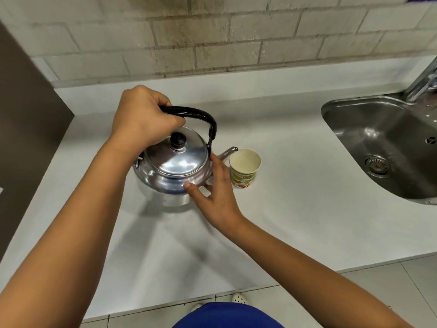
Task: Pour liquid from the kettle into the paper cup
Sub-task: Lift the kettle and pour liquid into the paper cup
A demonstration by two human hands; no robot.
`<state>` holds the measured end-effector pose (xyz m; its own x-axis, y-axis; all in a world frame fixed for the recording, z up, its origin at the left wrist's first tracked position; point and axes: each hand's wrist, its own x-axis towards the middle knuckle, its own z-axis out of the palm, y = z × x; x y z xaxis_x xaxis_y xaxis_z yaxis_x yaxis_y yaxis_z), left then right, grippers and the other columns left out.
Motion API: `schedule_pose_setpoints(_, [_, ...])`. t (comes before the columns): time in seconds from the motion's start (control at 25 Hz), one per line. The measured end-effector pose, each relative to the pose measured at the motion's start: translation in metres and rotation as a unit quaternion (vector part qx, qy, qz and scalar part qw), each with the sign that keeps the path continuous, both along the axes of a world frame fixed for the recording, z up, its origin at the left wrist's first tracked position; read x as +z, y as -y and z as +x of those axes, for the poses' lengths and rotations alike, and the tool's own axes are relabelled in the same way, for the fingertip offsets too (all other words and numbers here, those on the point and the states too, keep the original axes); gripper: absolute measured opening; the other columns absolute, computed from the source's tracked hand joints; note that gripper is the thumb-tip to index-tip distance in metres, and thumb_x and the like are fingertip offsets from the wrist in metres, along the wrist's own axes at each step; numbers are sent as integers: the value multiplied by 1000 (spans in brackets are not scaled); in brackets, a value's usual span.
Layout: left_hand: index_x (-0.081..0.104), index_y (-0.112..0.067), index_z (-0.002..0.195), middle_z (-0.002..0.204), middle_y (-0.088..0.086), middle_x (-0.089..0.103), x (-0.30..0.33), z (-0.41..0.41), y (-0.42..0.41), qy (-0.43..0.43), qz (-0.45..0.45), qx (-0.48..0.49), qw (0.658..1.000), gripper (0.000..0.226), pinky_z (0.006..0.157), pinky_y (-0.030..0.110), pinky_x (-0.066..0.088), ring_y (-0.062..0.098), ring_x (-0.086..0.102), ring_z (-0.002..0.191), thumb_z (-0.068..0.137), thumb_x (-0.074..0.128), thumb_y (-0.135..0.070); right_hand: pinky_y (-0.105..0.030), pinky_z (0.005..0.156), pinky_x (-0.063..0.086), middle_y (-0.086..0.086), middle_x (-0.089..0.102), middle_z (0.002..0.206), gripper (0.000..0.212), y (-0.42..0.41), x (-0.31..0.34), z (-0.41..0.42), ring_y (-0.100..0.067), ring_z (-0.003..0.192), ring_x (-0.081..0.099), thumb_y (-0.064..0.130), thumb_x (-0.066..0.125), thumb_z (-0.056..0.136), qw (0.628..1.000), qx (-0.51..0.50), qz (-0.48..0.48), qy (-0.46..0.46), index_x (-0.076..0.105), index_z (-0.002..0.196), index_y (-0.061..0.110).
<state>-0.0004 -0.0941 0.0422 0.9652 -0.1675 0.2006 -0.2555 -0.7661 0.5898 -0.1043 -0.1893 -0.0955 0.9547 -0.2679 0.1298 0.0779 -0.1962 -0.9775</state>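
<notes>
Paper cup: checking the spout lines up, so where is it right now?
In the head view the paper cup stands upright on the white counter, right of the kettle, just under its spout, left of the sink.

your left hand (144,114) and right hand (216,197) are bare: no gloves, rings, watch or bands that show. both forearms are uncovered along their whole visible length, with no sleeve edge in view. at the bottom of the view you have a bright blue garment (227,316), smooth and plain, with no print or seam to make out. just above it, a whitish shoe (239,298) with small round holes in its top peeks out; a second pale shoe tip (197,306) shows beside it, too hidden to tell more.
</notes>
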Motion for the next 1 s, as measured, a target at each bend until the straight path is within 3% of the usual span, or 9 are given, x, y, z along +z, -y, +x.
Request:
schedule_pose_setpoints(0.32, [56,-20,47,45,4,44,12,-4,15,1,56,-21,998,16,46,20,32,16,39,45,60,65,-18,-42,103,44,-7,28,144,79,-1,-3,5,-14,129,36,20,70,76,995,8,94,-17,22,138,18])
schedule_pose_setpoints(0.68, [61,-22,56,51,0,51,19,-4,36,5,113,-48,992,8,44,20,33,14,46,50,62,66,-19,-43,100,47,-6,28,141,77,3,-6,6,-14,126,41,23,71,76,989,8,148,-5,24,137,20])
schedule_pose_setpoints(0.84, [52,-26,47,49,-2,48,23,-5,42,18,134,-53,989,22,43,20,29,13,44,48,62,65,-18,-44,99,48,-6,29,141,75,2,-6,7,-13,124,44,23,71,76,986,10,168,4,26,136,21])
schedule_pose_setpoints(1.0, [56,-23,53,51,-1,48,27,-4,48,32,161,-63,984,15,44,20,31,19,46,52,63,65,-19,-39,98,49,-4,29,142,75,1,-7,9,-14,123,44,23,70,76,984,11,179,7,26,135,24])
